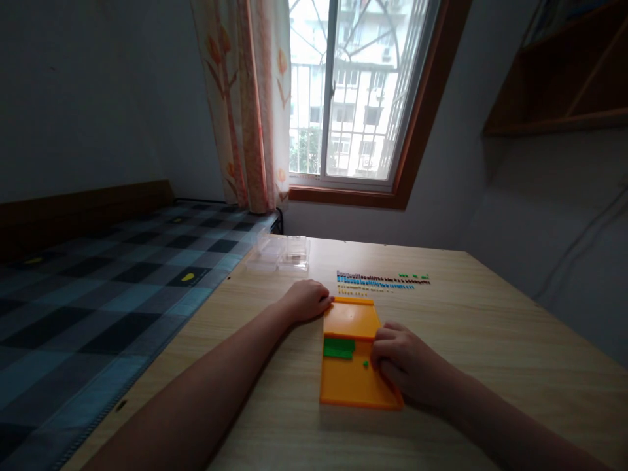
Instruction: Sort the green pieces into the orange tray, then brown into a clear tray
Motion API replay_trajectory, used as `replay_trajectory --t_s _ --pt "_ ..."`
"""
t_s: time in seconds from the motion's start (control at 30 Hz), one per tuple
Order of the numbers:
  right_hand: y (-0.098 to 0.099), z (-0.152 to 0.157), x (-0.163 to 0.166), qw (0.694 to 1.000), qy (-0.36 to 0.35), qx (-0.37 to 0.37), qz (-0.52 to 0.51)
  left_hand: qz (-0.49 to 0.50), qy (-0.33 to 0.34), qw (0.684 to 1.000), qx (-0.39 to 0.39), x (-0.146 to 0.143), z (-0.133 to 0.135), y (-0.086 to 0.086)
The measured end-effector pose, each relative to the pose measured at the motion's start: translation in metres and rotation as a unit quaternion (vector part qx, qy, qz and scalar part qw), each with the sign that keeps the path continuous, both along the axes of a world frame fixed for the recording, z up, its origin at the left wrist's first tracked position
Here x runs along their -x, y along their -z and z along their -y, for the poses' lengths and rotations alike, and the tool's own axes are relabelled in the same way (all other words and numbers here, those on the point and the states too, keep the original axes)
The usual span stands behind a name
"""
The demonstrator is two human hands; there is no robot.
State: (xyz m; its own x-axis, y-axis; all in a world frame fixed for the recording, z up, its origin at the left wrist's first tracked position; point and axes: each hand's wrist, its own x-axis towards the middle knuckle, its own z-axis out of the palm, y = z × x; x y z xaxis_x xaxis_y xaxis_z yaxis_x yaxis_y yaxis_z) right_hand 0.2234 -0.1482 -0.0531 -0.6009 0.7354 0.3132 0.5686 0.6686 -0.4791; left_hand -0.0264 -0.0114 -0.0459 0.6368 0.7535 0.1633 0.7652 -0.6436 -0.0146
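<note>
An orange plastic tray [350, 379] lies flat on the wooden desk [490, 353] in front of me. A green block [338, 348] and a tiny green piece [366, 364] sit inside it. My left hand [307, 301] rests at the tray's far left corner, fingers curled against its edge. My right hand [405, 360] lies on the tray's right edge with fingers bent over the rim. Beyond the tray, rows of small coloured pieces [383, 281] are lined up on the desk.
A clear plastic box [279, 254] stands at the desk's far left corner. A bed with a checked blue cover [98, 294] adjoins the desk on the left. A window [353, 91] with a curtain [245, 104] is ahead; a wooden shelf [564, 78] hangs upper right.
</note>
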Motion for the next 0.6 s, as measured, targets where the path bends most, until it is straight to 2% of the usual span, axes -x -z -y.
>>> replay_trajectory --t_s 0.6 --pt "0.0007 0.0004 -0.0003 1.000 0.008 0.014 0.002 0.014 -0.002 1.000 0.011 0.0001 0.0007 -0.0005"
